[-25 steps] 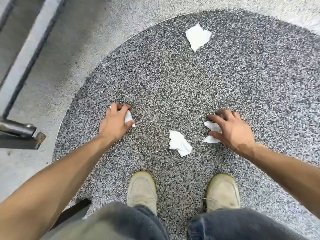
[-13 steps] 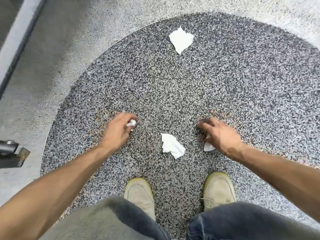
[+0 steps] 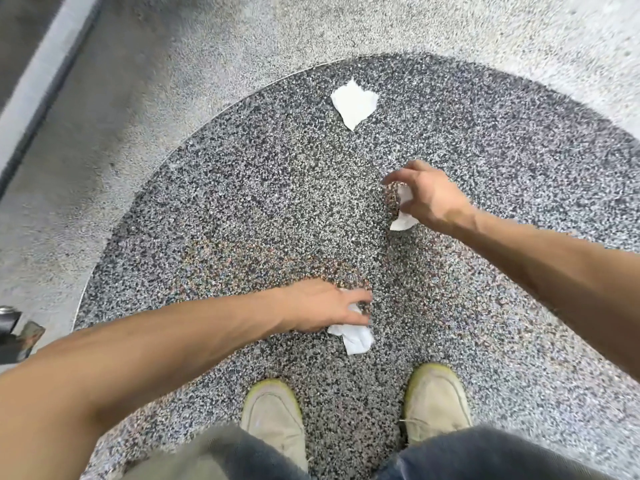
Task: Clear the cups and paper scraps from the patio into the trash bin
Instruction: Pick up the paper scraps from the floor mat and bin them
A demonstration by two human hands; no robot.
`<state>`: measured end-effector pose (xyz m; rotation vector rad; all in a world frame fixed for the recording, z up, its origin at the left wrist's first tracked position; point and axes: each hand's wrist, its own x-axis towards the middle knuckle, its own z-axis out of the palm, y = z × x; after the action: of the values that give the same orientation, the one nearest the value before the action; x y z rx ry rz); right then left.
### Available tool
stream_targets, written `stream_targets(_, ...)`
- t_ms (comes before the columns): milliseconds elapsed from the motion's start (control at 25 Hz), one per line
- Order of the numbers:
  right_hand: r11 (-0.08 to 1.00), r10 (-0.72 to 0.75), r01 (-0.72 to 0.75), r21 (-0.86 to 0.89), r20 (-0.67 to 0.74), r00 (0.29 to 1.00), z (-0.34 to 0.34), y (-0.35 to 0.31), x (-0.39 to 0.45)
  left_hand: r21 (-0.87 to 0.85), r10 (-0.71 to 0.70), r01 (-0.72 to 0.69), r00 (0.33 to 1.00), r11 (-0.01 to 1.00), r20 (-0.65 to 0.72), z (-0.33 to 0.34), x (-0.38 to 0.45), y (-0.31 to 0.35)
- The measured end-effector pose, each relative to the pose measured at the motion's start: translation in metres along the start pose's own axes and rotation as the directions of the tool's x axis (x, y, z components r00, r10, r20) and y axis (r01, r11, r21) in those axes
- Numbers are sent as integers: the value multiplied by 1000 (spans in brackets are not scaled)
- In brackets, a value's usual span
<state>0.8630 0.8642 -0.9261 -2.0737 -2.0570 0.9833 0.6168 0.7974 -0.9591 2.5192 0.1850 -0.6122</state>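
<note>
At the far left edge a bit of dark metal frame [image 3: 15, 332] poked into view. No cups and no trash bin showed anywhere.

The left hand [image 3: 323, 308] reached across, low over the dark speckled floor [image 3: 242, 209]. Its fingers [image 3: 360, 318] were down on a white paper scrap [image 3: 353, 336] that lay on the ground just in front of the shoes [image 3: 273, 414]. A little white showed under the palm too, so it may have held another scrap already, but I could not tell if the hand was closed or loose. If it opened to take the new scrap, the one inside could fall out. The thin paper could also tear if only a corner was pinched.

Further away, near the edge of the dark circle, one more flat paper scrap [image 3: 355, 103] lay alone, with nothing touching it. It would be easy to forget, or a breeze could push it away.

On the right, the right hand [image 3: 429, 199] was up off the floor with its fingers curled around a crumpled paper scrap [image 3: 403, 209]. A piece hung out below the hand. That loose end could slip free on the way to the bin.
</note>
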Motion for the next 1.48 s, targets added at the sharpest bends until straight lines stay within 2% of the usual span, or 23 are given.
stream_targets(160, 996, -11, 11, -85, 4, 1000, -15, -1, 45, 111, 138, -147, 987, 983, 85, 6, 2, 2)
stream_targets(360, 981, -27, 30, -191, 19, 999, -17, -10, 100, 172, 174, -197, 975, 965, 139, 15, 2, -1)
stream_targets(560, 967, 4, -9, -253, -20, 1000, -18, -19, 160, 91, 179, -191, 976, 977, 124, 24, 2, -5)
stream_targets(760, 926, -15, 32, -375, 47, 999, -23, -19, 192, -29, 150, -148, 986, 989, 75, 16, -1, -6)
stream_targets(880, 933, -35, 21, -360, -32, 999, -14, -17, 189, -75, 150, -145, 986, 987, 71, 10, 0, -9)
stream_targets(1080, 964, -37, -5, -264, -152, 988, -7, -14, 171, -100, 76, -72, 996, 992, 42, 19, 0, -9)
stream_targets(1200, 981, -14, -20, -194, -171, 985, -7, -13, 148, -163, 23, -17, 999, 987, 36, 18, 0, -10)
stream_targets(1280, 991, 27, -56, -119, -232, 972, -8, -13, 130, -205, -27, 35, 999, 978, 44, 15, 2, -8)
stream_targets(1400, 990, 135, -141, -3, -267, 954, -14, -11, 108, -283, -214, 210, 977, 936, 18, 2, 0, -15)
stream_targets(1480, 982, 187, -173, 73, -279, 942, -25, -14, 94, -275, -330, 305, 943, 912, -48, -17, -10, -26)
